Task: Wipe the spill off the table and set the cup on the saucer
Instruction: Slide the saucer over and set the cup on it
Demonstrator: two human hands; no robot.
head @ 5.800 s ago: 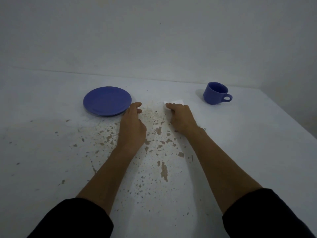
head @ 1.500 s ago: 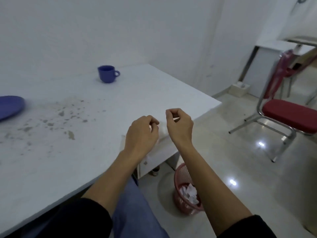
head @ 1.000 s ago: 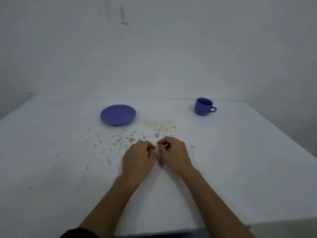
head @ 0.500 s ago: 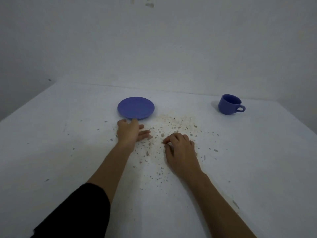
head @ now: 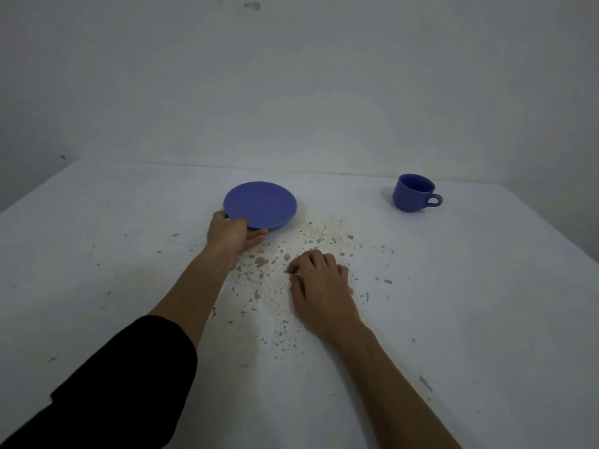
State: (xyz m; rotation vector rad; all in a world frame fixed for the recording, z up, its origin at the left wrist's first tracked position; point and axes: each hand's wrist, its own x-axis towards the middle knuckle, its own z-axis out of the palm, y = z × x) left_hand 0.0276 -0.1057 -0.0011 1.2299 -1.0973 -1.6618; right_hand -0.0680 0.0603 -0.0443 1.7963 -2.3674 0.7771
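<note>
While the spill (head: 311, 254) lies unwiped as brown flecks across the middle of the white bench (head: 486, 319), both hands are down at it. The left hand (head: 231, 236) grips the near rim of the blue saucer (head: 261, 204), thumb over the edge and fingers beneath, probably to shift it clear of the wet patch beside it. The right hand (head: 319, 286) rests palm-down on the flecks with fingers curled under; whether a tissue sits beneath it cannot be told. The blue cup (head: 413, 193) stands upright, handle to the right, well apart from the saucer near the far right of the bench, evidently parked out of the wiping path. Wiping is judged incomplete; placing the cup remains outstanding.
</note>
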